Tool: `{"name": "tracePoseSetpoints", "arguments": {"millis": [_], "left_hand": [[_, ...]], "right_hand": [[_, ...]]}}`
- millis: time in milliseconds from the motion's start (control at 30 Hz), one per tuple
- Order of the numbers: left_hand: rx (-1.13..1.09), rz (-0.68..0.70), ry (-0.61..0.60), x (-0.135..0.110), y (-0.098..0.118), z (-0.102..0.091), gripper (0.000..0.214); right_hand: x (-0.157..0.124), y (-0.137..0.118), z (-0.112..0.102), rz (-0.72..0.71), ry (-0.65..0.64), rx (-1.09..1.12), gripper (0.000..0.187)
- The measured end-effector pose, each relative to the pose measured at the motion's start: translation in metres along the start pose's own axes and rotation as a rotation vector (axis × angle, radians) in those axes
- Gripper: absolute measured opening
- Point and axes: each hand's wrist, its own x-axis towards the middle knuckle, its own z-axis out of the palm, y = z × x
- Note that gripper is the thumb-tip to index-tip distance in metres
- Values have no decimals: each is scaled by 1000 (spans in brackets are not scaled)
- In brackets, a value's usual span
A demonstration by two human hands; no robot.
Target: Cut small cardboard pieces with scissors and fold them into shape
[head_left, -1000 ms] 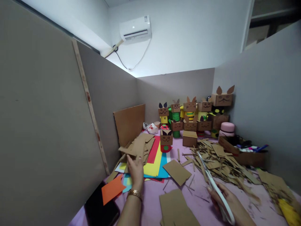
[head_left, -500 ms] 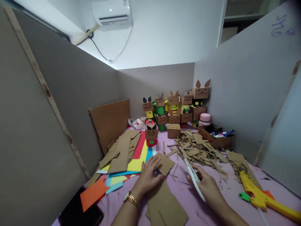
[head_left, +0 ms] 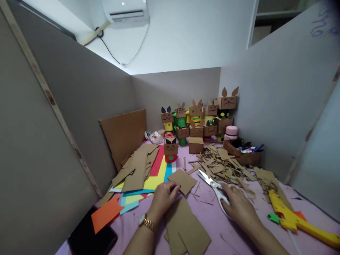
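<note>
My left hand (head_left: 164, 198), with a gold watch on the wrist, has its fingers curled together at the near left edge of a square cardboard piece (head_left: 183, 180), pinching it; the fingertips are partly hidden. White-handled scissors (head_left: 215, 187) are in my right hand (head_left: 236, 203), their blades slightly apart and pointing away to the left. Between my forearms lie larger cut cardboard pieces (head_left: 187, 226), overlapping each other.
Cardboard scraps (head_left: 220, 164) are heaped beyond the scissors. A yellow glue gun (head_left: 289, 219) lies at right, a dark phone-like slab (head_left: 92, 237) at left under orange paper (head_left: 107, 214). Cardboard sheets (head_left: 136, 170) cover coloured paper. Box-headed figures (head_left: 196, 131) stand at the back.
My left hand's spread fingers have drawn in and closed at the square's edge. In my right hand the scissors have turned flatter, their tips swinging left.
</note>
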Motion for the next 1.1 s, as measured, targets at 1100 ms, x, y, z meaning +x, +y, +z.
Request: {"name": "tracePoseSetpoints", "arguments": {"millis": [1100], "left_hand": [[87,-217,-156,-50,29,0,52]], "right_hand": [[-3,-40,3,285,-334,1551,33]]}}
